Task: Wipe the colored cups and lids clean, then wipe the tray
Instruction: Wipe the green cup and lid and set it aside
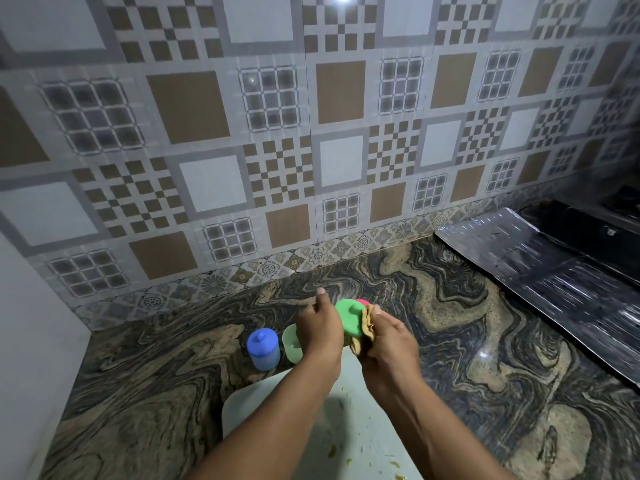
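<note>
Swirled brown-black granite counter [450, 341] runs along a patterned tiled wall [277, 133]; dark shiny metal sheet [554, 271] lies at far right. Pale rectangular plastic tray [263, 410] sits on the counter at near edge, under both forearms, with small yellowish scraps on its surface. Left hand [320, 327] grasps the round green plastic lid [348, 318], holding it up above the tray's far end. Right hand [389, 341] is clenched around a crumpled tan cloth [365, 329], pressed against the lid's right edge. Blue lidded plastic cup [263, 348] stands upright on the counter just beyond the tray. Pale green open cup [292, 342] is just right of it, partly hidden by the left wrist. A pink item [362, 301] peeks out behind the lid; can't tell what it is.
</note>
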A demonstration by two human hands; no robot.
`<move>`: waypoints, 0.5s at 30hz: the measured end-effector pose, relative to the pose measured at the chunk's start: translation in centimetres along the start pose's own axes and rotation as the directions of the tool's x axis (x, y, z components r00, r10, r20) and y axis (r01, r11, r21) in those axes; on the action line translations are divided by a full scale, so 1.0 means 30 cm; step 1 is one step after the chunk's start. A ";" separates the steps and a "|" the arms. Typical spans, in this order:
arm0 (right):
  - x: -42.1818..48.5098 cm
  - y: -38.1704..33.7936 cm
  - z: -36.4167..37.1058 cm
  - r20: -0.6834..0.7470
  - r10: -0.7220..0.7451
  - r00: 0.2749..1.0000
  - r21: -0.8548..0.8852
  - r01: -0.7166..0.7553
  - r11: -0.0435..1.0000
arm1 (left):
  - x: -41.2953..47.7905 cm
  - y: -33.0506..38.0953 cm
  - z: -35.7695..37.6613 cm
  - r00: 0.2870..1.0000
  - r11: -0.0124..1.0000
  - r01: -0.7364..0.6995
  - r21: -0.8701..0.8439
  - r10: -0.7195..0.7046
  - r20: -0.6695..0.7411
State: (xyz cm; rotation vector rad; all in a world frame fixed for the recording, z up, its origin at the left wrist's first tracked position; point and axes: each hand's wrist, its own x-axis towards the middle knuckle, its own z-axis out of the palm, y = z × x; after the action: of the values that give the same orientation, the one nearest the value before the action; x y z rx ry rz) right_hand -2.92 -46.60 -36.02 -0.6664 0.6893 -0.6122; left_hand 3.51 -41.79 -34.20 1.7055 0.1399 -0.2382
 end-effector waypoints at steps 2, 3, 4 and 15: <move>0.020 -0.026 -0.006 0.018 -0.009 1.000 -0.045 0.010 0.999 | 0.003 -0.008 -0.028 0.962 0.954 -0.261 0.145 0.245 0.117; 0.026 -0.042 -0.010 0.039 -0.019 0.999 -0.104 0.023 0.994 | 0.007 -0.013 -0.051 0.908 0.908 -0.397 0.135 0.366 0.205; 0.035 -0.054 -0.018 0.061 -0.035 0.997 -0.169 0.045 0.984 | 0.010 -0.011 -0.078 0.840 0.868 -0.490 0.079 0.446 0.308; 0.055 -0.015 -0.039 0.170 0.079 0.982 -0.438 0.004 0.899 | 0.120 -0.053 -0.197 0.668 0.726 -0.652 0.220 0.411 0.620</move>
State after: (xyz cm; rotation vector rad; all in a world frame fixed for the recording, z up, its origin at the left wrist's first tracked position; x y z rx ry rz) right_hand -2.89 -48.42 -36.99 -1.1125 0.6694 -0.3515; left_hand 7.10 -35.87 -35.81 1.9595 -0.9167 -0.2927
